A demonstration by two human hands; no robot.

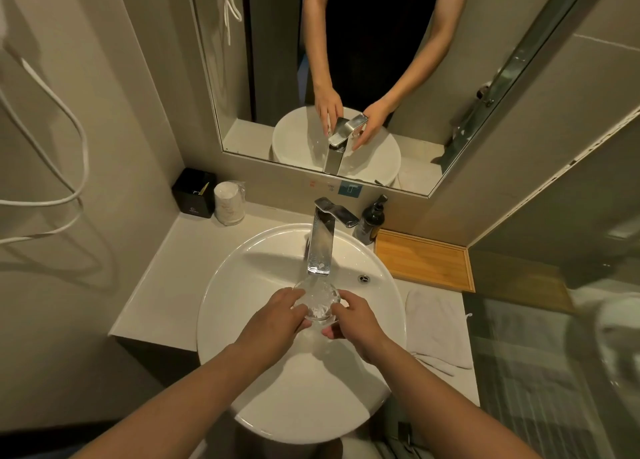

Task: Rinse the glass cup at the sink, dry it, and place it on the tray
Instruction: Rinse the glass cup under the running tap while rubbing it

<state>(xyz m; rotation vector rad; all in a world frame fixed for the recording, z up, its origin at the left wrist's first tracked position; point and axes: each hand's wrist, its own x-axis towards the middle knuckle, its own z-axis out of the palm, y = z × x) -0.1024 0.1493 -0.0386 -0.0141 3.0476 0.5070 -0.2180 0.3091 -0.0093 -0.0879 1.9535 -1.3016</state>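
Observation:
A clear glass cup [318, 301] is held upright over the white round sink [242, 285], right under the spout of the chrome faucet [320, 240]. Water foams inside the cup. My left hand [277, 323] grips its left side and my right hand [353, 323] grips its right side. A wooden tray [424, 261] lies on the counter to the right of the sink, behind a white towel [436, 323].
A dark pump bottle [370, 221] stands between the faucet and the tray. A black box [194, 193] and a stack of wrapped paper cups [228, 202] sit at the back left. A mirror [346, 60] hangs above. A glass shower wall is on the right.

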